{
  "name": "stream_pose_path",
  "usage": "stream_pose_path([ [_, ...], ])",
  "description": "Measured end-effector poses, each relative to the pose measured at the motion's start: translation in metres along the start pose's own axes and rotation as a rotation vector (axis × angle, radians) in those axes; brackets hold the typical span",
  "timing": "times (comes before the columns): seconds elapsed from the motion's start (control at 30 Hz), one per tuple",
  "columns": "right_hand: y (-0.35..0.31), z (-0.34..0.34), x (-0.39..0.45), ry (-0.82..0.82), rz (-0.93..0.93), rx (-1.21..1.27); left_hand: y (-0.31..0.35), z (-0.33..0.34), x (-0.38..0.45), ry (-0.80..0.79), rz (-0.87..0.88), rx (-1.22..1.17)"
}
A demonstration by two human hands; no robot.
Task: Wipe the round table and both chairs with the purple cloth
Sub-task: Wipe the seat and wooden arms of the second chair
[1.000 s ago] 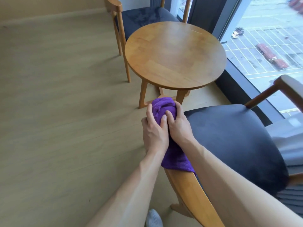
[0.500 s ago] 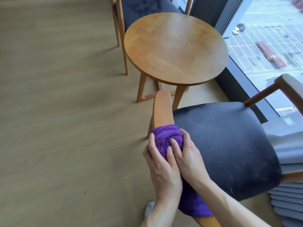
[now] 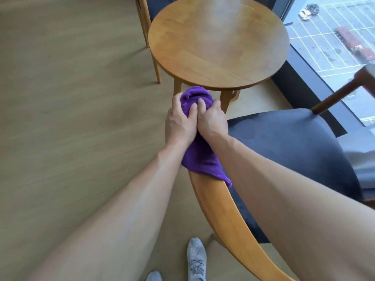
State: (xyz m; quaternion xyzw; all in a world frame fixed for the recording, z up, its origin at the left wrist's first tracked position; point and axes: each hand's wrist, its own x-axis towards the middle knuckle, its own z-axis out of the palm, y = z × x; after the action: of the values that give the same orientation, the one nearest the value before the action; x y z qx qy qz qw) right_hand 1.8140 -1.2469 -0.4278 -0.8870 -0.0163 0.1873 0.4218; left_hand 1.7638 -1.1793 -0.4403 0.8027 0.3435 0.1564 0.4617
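cloth: purple cloth (image 3: 199, 155) wrapped over armrest (image 3: 225, 209) far end, by tabletop (image 3: 215, 43) near edge
fingers: left hand (image 3: 179, 122), right hand (image 3: 212, 120) clamped on cloth
axis: armrest runs toward me; pull back

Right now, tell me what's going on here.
A person is wiping the near chair's wooden armrest with the purple cloth. Both hands grip the cloth, left hand and right hand side by side, at the armrest's far end by the round table. The far chair shows behind the table.
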Motion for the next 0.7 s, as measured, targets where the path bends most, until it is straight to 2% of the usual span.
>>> stream_pose_path([
  [0.17,0.016,-0.010,-0.026,-0.047,-0.036,0.011,-0.001,-0.001,-0.036,0.024,-0.009,-0.001],
  [0.33,0.046,-0.023,-0.081,-0.104,-0.082,-0.028,-0.002,-0.004,-0.111,0.127,-0.088,-0.046],
  [0.5,0.088,-0.053,-0.140,-0.166,-0.169,-0.132,0.004,0.009,-0.200,0.209,-0.256,-0.166],
  [0.7,0.133,-0.104,-0.201,-0.298,-0.215,-0.192,0.027,0.023,-0.280,0.168,-0.557,-0.308],
])
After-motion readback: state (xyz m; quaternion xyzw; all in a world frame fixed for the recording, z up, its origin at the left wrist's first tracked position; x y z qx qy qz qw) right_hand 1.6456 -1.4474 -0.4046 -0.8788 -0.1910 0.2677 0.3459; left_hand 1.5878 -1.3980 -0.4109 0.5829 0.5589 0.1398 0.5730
